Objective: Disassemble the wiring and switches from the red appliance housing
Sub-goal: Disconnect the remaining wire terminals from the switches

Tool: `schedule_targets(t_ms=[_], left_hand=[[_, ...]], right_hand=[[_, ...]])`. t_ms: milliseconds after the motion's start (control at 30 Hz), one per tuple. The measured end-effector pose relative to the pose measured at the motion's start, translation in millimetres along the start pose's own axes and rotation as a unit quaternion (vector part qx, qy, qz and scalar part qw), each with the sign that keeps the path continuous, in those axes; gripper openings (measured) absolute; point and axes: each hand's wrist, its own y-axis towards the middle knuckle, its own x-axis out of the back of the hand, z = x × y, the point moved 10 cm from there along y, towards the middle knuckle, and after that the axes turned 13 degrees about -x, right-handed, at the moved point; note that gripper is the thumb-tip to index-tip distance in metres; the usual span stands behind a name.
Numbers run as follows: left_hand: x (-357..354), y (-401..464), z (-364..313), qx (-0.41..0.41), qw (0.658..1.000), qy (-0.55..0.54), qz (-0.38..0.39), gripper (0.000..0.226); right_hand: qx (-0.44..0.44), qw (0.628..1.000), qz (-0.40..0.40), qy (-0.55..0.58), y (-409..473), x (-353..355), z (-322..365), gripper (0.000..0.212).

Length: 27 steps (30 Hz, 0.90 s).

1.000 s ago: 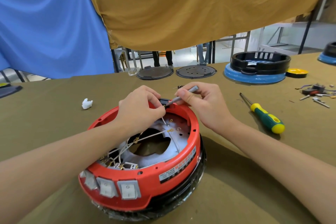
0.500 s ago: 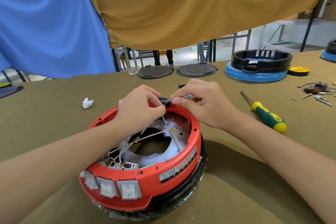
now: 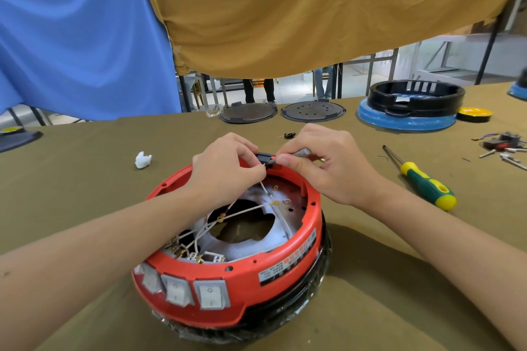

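The round red appliance housing (image 3: 273,273) lies upside down on the table in front of me, three white rocker switches (image 3: 209,293) on its near wall. White wires (image 3: 242,212) with brass terminals cross its open inside. At the far rim sits a small black socket part (image 3: 263,157). My left hand (image 3: 225,171) pinches a white wire right at that part. My right hand (image 3: 322,162) grips a thin grey tool (image 3: 301,152) whose tip touches the black part.
A green and yellow screwdriver (image 3: 425,184) lies to the right. Loose switch parts and wires (image 3: 504,147) sit at the far right. A black housing on a blue base (image 3: 410,107), two dark round plates (image 3: 312,111) and a white scrap (image 3: 142,159) lie on the olive table (image 3: 71,179).
My right hand has lowered the grey tool from a raised slant to nearly level, closing in on the black part at the rim. My left hand has kept its pinch on the wire.
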Motion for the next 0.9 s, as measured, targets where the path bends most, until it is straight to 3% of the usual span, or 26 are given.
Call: schedule_targets(t_ms=[167, 333, 533, 733, 833, 900], left_hand=[[0.4, -0.3, 0.6, 0.003, 1.0, 0.002, -0.001, 0.026], [0.4, -0.6, 1.3, 0.006, 1.0, 0.0, -0.003, 0.025], [0.4, -0.4, 2.1, 0.005, 1.0, 0.001, -0.004, 0.025], [0.4, -0.2, 2.1, 0.006, 1.0, -0.008, -0.009, 0.028], [0.7, 0.1, 2.0, 0.006, 1.0, -0.009, -0.01, 0.028], [0.5, 0.1, 1.7, 0.005, 1.0, -0.008, -0.008, 0.027]], right_hand=[[-0.071, 0.994, -0.018, 0.078, 2.5, 0.5, -17.5, 0.01], [-0.18, 0.947, -0.011, 0.268, 2.7, -6.5, -45.8, 0.015], [-0.23, 0.913, 0.014, 0.336, 0.7, -14.7, -58.0, 0.019], [-0.219, 0.928, 0.022, 0.3, 2.6, -11.5, -55.2, 0.017], [-0.128, 0.979, 0.008, 0.156, 5.4, -1.8, -34.1, 0.011], [-0.074, 0.994, 0.002, 0.08, 4.9, -0.9, -21.6, 0.009]])
